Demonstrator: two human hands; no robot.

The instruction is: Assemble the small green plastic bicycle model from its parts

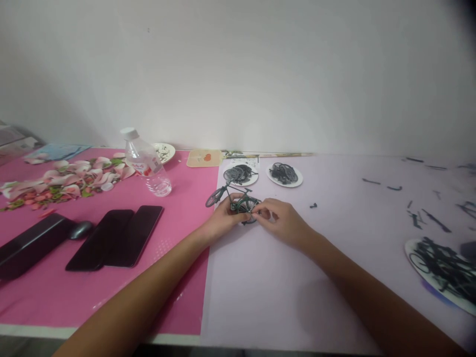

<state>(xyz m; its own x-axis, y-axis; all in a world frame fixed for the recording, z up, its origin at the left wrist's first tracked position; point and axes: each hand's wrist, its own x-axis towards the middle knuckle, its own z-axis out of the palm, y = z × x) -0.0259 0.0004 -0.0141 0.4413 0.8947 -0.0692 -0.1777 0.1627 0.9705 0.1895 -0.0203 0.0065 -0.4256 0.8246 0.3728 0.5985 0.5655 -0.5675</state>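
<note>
A small dark green model bicycle (238,194) is held above the pale table covering, its front wheel pointing to the left. My left hand (223,216) grips it low near the rear wheel, thumb and fingers closed on the frame. My right hand (277,218) is pinched at the rear wheel from the right side; whether a tiny part lies between its fingertips is too small to tell. Just behind the bicycle stand two white plates of black wheels, one on the left (255,181) and one on the right (299,182).
Pink covering (178,297) on the left bears two phones (134,238), a mouse (81,230), a black case (33,243), a plastic bottle (148,166) and petal pieces (67,181). At right lie loose dark parts (437,220) and a plate of bicycle frames (411,248).
</note>
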